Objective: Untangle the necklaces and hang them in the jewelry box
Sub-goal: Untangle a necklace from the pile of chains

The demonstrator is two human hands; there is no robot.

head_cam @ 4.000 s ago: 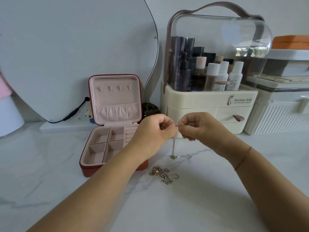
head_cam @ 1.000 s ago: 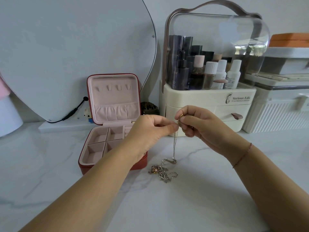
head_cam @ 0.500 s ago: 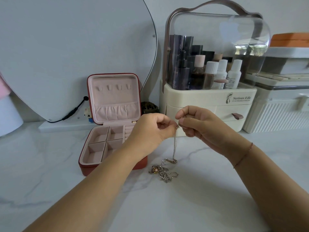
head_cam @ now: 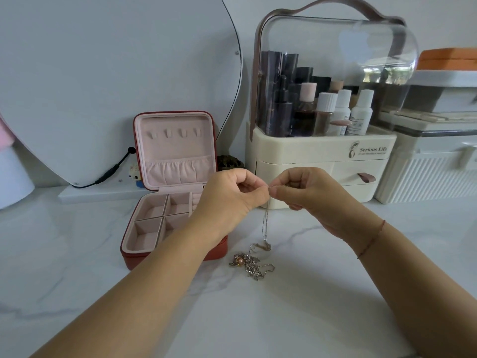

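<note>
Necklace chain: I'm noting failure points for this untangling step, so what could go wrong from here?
1. The left hand and right hand pinch the thin chain at almost one spot; pulling apart hard might strain or snap it.
2. Its lower end lies right by the tangled pile on the table; lifting could drag or re-snag that pile.
3. The box hooks are small; the chain may slip off when hung.

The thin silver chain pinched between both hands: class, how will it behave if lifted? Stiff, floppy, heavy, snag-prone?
Probably floppy: the thin silver chain hangs limp from the left hand and right hand. Likely light: fingertip pinches alone carry it. Could snag: its lower end lies beside the tangled necklace pile.
</note>
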